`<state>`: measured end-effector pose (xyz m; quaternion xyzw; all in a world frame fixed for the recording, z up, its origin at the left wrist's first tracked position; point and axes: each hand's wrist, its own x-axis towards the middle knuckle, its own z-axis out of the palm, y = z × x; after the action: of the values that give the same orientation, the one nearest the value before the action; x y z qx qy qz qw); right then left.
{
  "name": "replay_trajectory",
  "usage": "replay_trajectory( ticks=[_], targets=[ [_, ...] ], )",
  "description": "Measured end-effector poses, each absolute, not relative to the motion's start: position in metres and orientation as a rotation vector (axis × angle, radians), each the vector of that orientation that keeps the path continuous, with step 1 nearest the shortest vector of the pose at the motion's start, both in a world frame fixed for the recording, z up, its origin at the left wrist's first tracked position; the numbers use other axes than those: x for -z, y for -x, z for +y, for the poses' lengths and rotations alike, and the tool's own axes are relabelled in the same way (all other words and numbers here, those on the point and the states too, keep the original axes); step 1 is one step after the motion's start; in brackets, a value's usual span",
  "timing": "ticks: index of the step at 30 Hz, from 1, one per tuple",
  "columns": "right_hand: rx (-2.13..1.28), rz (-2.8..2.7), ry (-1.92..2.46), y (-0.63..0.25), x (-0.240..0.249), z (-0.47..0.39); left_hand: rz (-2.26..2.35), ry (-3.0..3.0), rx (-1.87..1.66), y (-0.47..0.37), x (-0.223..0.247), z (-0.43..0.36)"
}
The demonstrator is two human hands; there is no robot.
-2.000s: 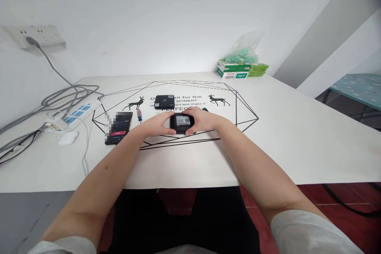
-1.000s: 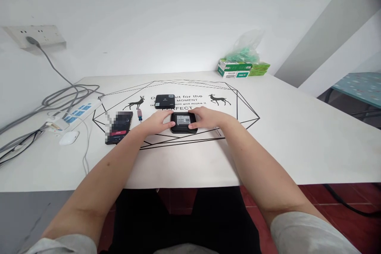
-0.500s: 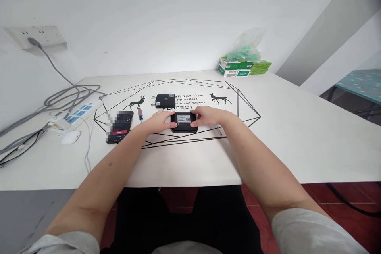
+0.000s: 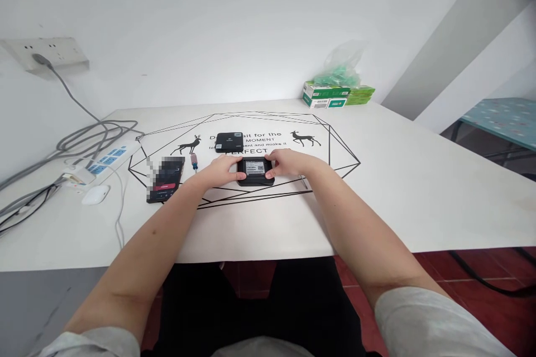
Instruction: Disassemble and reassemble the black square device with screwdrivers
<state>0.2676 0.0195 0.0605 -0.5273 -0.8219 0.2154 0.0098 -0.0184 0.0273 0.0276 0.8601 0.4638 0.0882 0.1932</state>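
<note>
A black square case [image 4: 255,180] with a white-labelled part inside it lies on the white table in front of me. My left hand [image 4: 225,171] grips its left side, thumb at the near left and fingers at the far left corner. On the opposite side my right hand [image 4: 286,163] holds it the same way, thumb and fingers on the right edge. Just behind is a flat black cover [image 4: 229,142] with small stickers. To the left lies a screwdriver [image 4: 194,162] with a reddish handle. A thin metal tool [image 4: 304,181] rests by my right wrist.
A phone [image 4: 167,178] lies left of the screwdriver. Farther left are a power strip [image 4: 109,160], coiled grey cables [image 4: 90,136] and a white earbud case [image 4: 95,194]. Green and white boxes [image 4: 325,95] with a plastic bag [image 4: 341,67] stand at the back right.
The whole view has shifted slightly, so the table things appear a little farther left. Both hands keep the same hold on the black case.
</note>
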Motion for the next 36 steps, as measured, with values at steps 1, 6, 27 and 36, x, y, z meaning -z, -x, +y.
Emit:
replay_trajectory(
  ticks=[1,6,27,36],
  targets=[
    [-0.699,-2.546,1.652,-0.268,-0.061,0.019,1.301,-2.413,-0.251,0.019,-0.028,0.027],
    [-0.835,-2.501,1.588,-0.274,-0.061,0.021,1.292,-2.414,-0.234,0.02,-0.026,0.027],
    [-0.813,-2.532,1.518,-0.272,-0.039,0.027,2.082,-2.455,-0.178,0.049,-0.018,0.051],
    [-0.793,-2.538,1.462,-0.261,-0.032,0.028,2.062,-2.474,-0.153,0.038,-0.013,0.059]
  ],
)
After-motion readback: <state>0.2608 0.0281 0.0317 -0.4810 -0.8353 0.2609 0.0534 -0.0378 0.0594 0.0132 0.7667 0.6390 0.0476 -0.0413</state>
